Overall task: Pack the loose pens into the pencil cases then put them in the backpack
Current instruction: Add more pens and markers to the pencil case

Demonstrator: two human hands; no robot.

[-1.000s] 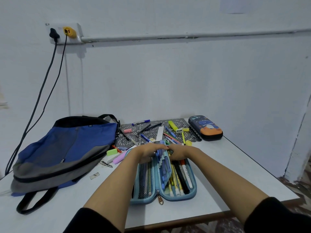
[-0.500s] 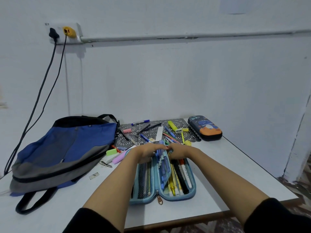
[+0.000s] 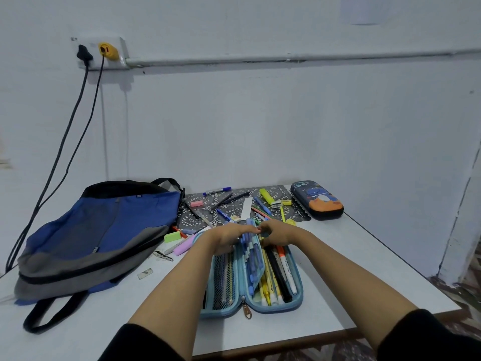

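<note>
Pencil case [image 3: 294, 300] open on the surface [image 3: 364, 269]; my left hand [image 3: 226, 237], right hand [image 3: 279, 234] at its pen flap [image 3: 251, 264]; grips indiscernible.

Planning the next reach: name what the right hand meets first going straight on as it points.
The right hand points leftward over the open pencil case, so it would first meet the middle flap of blue pens, the left hand just behind. It may already touch; depth is unclear.

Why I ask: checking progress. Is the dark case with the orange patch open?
No, the dark case lies closed, nothing showing inside.
</note>
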